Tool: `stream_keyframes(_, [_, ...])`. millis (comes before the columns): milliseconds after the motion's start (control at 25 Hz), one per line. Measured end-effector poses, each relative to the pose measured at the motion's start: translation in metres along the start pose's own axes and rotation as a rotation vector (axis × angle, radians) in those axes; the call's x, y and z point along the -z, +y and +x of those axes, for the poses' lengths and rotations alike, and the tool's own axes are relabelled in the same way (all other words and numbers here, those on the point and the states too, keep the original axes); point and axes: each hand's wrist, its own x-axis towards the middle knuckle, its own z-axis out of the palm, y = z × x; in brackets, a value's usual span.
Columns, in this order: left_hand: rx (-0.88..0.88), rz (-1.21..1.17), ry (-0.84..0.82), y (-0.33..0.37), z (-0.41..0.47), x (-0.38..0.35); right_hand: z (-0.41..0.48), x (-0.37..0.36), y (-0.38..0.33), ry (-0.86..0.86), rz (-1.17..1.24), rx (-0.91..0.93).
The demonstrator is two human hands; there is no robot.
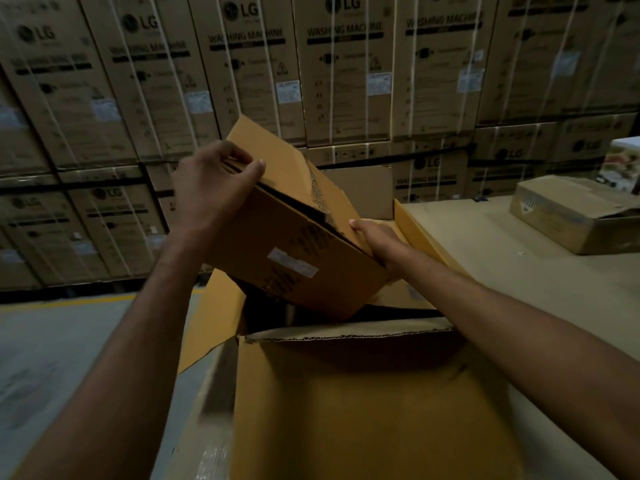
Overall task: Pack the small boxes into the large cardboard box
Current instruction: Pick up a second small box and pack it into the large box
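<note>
Both curl round small box [294,247]: left hand [211,188], right hand [379,242].

Beige work surface beside a grey floor

A worn cardboard carton [575,220] sat toward the far right of the beige work surface [502,251]. The large cardboard box [363,403] stood against its left edge. Stacked washing-machine cartons [346,71] stood beyond the grey floor [69,344] and its yellow line [86,301].

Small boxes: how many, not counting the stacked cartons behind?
2: a tilted box over the large cardboard box, held by left hand and right hand; a second box on the table, right. More may hide inside.
</note>
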Motion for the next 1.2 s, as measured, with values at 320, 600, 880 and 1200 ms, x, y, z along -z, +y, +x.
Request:
stream_keyframes(320, [0.203, -0.142, 0.014, 0.004, -0.008, -0.033, -0.008, 0.062, -0.022, 0.313, -0.356, 0.201])
stream_keyframes(600, [0.02, -0.063, 0.055, 0.032, 0.013, -0.006, -0.021, 0.051, -0.018, 0.171, -0.126, 0.194])
stream_keyframes(880, [-0.18, 0.103, 0.014, 0.049, 0.02, 0.012, -0.031, 0.004, 0.001, 0.014, 0.07, 0.082])
stream_keyframes(1200, [-0.372, 0.117, -0.028, 0.085, 0.014, 0.0, 0.015, 0.012, 0.042, 0.098, 0.245, 0.02])
